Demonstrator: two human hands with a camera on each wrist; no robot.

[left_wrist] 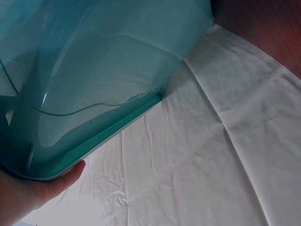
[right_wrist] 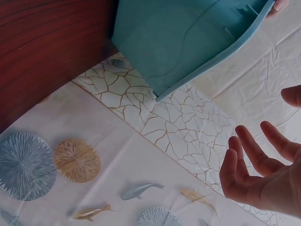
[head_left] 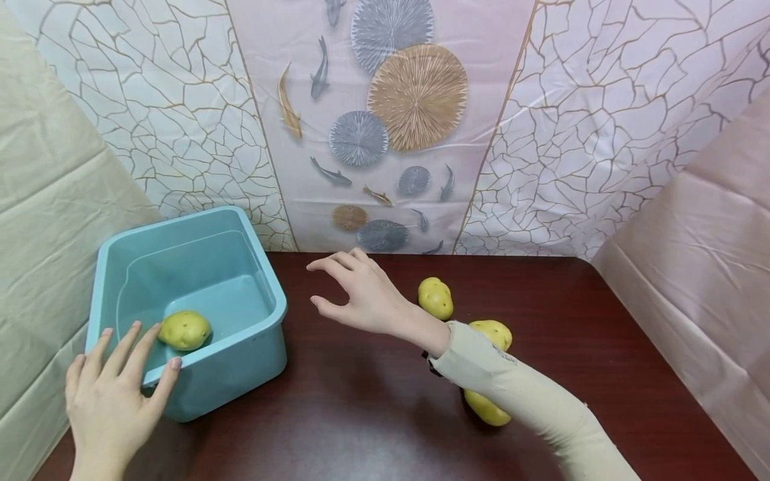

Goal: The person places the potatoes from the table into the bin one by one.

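A light blue plastic bin [head_left: 225,361] stands at the left of the table with one yellow potato [head_left: 186,330] inside. My left hand [head_left: 114,394] lies at its near rim, fingers spread and mostly straight, thumb along the edge; in the left wrist view the thumb [left_wrist: 63,183] meets the rim. Held in the air right of the bin, my right hand [head_left: 363,290] has nothing between its parted thumb and loosely bent fingers. Three more potatoes are near the right forearm: one behind it [head_left: 435,298], and two partly hidden by the sleeve [head_left: 529,394].
The dark red-brown wooden table [head_left: 361,414] runs back to a patterned cloth backdrop [head_left: 415,200]. Plain pale cloth [head_left: 710,267] hangs along the right side, and more cloth [head_left: 48,220] rises close beside the bin on the left.
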